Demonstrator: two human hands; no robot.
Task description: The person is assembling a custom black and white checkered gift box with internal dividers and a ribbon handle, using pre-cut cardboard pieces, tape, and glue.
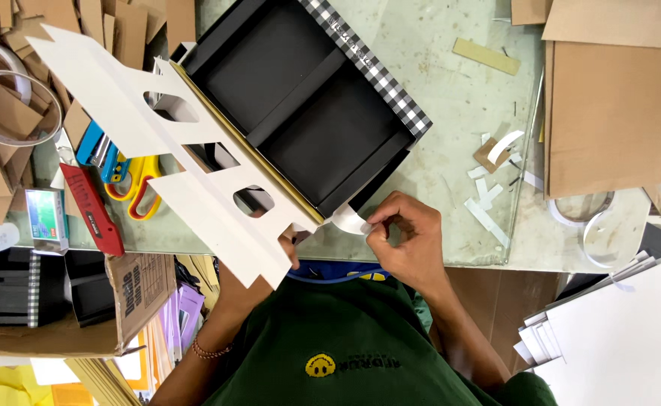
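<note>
Glass tabletop (pixel 450 98) lying littered with cardboard scraps. One black two-compartment box (pixel 308 105) resting mid-table. Right hand (pixel 409 240) pinching white tape strip (pixel 347 221) at box corner. Left hand (pixel 289 248), mostly hidden, gripping one white three-holed card (pixel 165 143).

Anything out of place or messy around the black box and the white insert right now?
Nothing looks damaged. The black box lies skewed on the glass table, one corner near the front edge by the right hand. The left hand holds the white cut-out card tilted over it. Loose white strips litter the glass to the right.
</note>
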